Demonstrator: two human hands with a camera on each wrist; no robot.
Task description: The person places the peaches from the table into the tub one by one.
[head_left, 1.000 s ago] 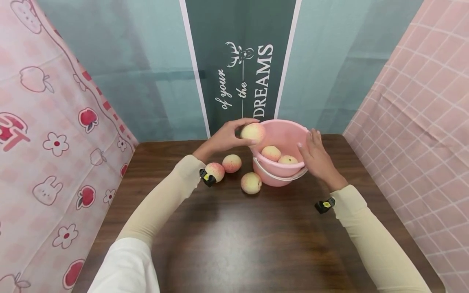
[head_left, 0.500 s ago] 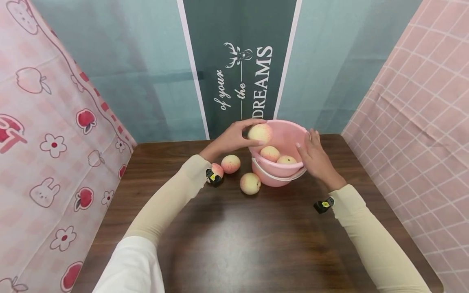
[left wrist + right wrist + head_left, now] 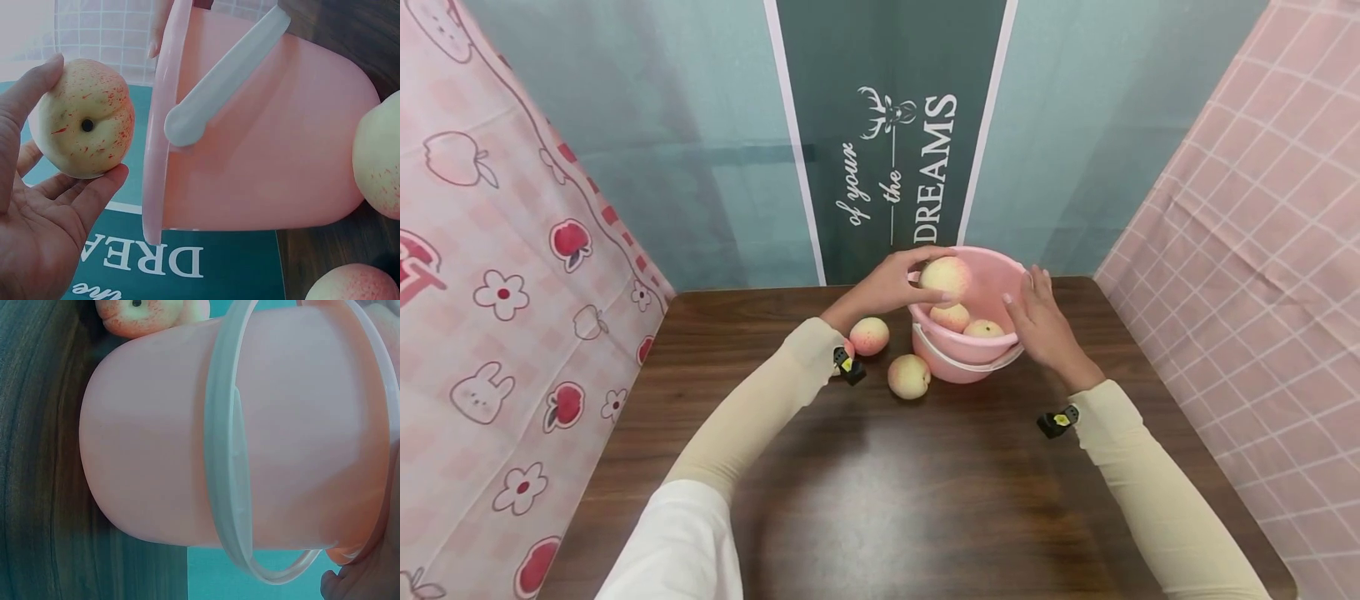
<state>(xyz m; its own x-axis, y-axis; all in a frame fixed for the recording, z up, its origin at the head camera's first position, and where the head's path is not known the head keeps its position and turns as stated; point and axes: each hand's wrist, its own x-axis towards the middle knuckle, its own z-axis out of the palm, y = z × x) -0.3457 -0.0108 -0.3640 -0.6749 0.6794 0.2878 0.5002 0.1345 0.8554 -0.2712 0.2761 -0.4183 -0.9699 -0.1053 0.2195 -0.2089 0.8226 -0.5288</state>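
My left hand (image 3: 895,285) holds a yellow-and-red peach (image 3: 946,277) over the left side of the pink bucket's opening. In the left wrist view, thumb and fingertips pinch this peach (image 3: 84,147), its dark stem hole facing the camera, beside the rim. The pink bucket (image 3: 958,367) stands upright with its white handle (image 3: 973,364) hanging down at the front. Two peaches show inside it, one at the left (image 3: 951,317) and one at the right (image 3: 984,329). My right hand (image 3: 1047,327) grips the bucket's right rim, thumb on the inner side, fingers outside.
On the brown wooden table (image 3: 880,500), one peach (image 3: 909,377) sits at the bucket's front left and another peach (image 3: 869,336) farther left. A third is mostly hidden by the left wrist camera (image 3: 850,367). A teal curtain (image 3: 715,167) hangs behind the table.
My left hand has moved right with the peach, from the bucket's left rim to over its opening. My right hand has stayed at the rim.
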